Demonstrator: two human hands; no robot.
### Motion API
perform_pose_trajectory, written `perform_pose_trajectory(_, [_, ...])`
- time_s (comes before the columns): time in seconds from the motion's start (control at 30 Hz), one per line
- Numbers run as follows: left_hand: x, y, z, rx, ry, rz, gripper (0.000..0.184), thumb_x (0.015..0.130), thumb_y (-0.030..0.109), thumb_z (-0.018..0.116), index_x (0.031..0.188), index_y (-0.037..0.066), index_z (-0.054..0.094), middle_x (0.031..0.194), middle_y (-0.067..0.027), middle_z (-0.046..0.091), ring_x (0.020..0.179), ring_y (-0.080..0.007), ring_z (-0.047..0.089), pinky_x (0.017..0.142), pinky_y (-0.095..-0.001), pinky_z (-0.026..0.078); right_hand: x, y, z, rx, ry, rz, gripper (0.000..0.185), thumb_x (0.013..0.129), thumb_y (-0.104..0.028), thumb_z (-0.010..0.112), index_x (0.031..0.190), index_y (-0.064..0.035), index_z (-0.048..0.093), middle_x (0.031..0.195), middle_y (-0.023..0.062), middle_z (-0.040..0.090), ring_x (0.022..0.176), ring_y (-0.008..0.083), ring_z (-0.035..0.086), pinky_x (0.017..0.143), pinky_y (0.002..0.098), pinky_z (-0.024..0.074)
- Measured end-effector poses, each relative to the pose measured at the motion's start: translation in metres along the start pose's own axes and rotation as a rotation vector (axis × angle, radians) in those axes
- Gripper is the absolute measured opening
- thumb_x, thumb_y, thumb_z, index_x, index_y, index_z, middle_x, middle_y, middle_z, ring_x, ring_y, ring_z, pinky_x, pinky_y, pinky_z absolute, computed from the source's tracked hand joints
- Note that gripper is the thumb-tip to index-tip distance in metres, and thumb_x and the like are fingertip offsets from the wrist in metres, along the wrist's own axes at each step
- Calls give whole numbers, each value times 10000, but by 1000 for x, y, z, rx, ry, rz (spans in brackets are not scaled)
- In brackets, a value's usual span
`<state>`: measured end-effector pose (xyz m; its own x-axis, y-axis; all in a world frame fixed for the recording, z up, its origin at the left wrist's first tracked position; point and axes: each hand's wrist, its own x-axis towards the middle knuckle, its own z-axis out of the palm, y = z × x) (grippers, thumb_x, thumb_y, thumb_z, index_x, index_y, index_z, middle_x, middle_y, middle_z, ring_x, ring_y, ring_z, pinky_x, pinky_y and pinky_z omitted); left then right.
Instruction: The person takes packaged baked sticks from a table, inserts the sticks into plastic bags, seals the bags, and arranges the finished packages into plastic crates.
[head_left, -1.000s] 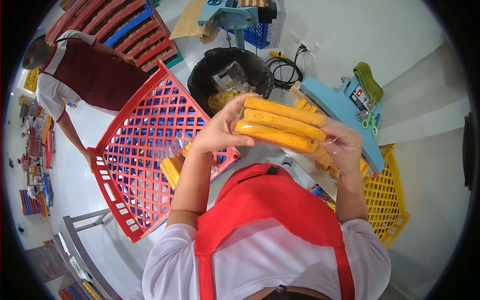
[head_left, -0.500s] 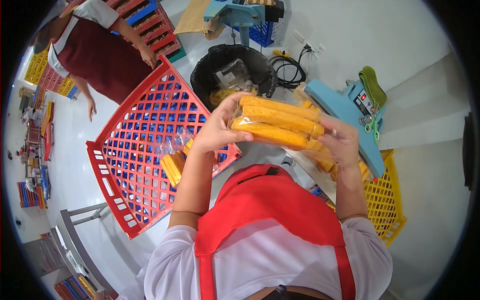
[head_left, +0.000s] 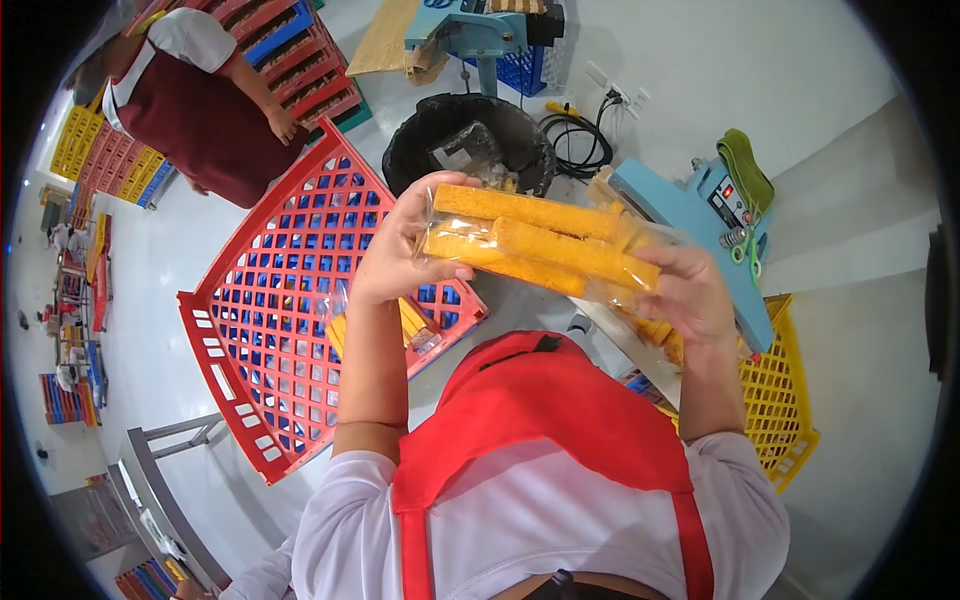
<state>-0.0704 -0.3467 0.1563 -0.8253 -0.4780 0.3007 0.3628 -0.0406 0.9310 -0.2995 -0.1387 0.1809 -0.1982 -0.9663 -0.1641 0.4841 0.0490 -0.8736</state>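
A clear plastic bag of yellow-orange sticks is held up in front of my chest. My left hand grips its left end, thumb below and fingers behind. At the right end, the fingers and thumb of my right hand pinch the plastic. Several sticks lie lengthwise inside, some now overlapping unevenly. Below my left forearm, more bagged yellow sticks rest in a red crate. Further yellow sticks lie on the work surface beneath my right hand, partly hidden.
A blue sealing machine with green scissors stands at the right, above a yellow crate. A black-lined bin is ahead. Black cables lie by the wall. Another person in a maroon apron stands at upper left.
The bag has shifted left and its sticks have spread apart lengthwise. My left hand moved left and slightly up with it. The other person's hand has left the red crate's edge.
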Motion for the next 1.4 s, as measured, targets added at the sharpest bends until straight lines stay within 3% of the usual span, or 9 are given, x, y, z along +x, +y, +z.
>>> perform_pose_trajectory(0.13, [7,-3,-6,108,-49,-100,976,516,194,815,1292,25,249,1256,-144,371,1155,-240,392,957,-347,325,7,4,1,-50,-186,-47,300,721,19,548,1020,41,567,822,102,603,669,128,583,605,225,477])
perform_pose_trajectory(0.23, [7,-16,-6,-140,-84,-172,1031,522,196,812,1328,33,192,1281,-123,336,1190,-217,339,974,-310,276,10,1,3,-115,-204,-19,305,715,15,568,1020,37,571,831,97,603,686,130,584,626,227,476])
perform_pose_trajectory(0.4, [0,-19,6,-390,-70,-172,1150,518,425,783,1352,46,89,1300,-144,305,1201,-252,333,980,-334,264,12,-2,2,-205,-275,-31,314,702,7,600,1014,36,578,894,102,598,733,143,584,649,239,471])
perform_pose_trajectory(0.53, [-3,-26,5,-647,-107,-165,1020,646,394,712,1354,43,67,1289,-149,321,1195,-242,334,980,-328,258,17,-9,3,-403,-363,-182,300,695,4,607,990,47,586,918,110,593,797,151,575,693,246,457])
perform_pose_trajectory(0.63, [-5,-27,11,-295,-62,-485,881,727,364,635,1339,11,109,1218,-153,380,1149,-242,374,953,-308,302,15,-15,9,-525,-379,-225,289,695,-1,605,981,43,593,904,107,591,824,159,568,717,247,443])
perform_pose_trajectory(0.8, [3,-31,17,-344,144,-408,792,726,285,646,1311,6,192,1134,-132,434,1072,-227,439,923,-314,338,14,-13,20,-545,-335,28,286,695,-9,597,979,17,602,941,105,584,855,173,556,732,245,428])
perform_pose_trajectory(0.97, [5,-30,16,-441,143,-390,718,728,261,642,1278,12,254,1117,-128,455,1041,-218,469,898,-307,370,20,-12,21,-755,-446,-249,286,705,-40,608,990,-10,606,911,117,588,842,185,555,716,252,422])
perform_pose_trajectory(1.2, [9,-27,17,-488,136,-330,657,739,233,625,1258,13,288,1101,-127,469,1026,-210,480,885,-304,385,20,-5,28,-881,-428,-114,284,728,-106,611,999,-23,604,840,121,601,861,211,549,746,288,413])
perform_pose_trajectory(1.4, [6,-33,13,-488,94,-354,630,750,226,615,1253,13,299,1097,-125,474,1028,-216,487,879,-324,397,25,4,22,-987,-466,-435,310,725,-130,621,1021,-41,598,902,122,594,817,225,562,723,287,428])
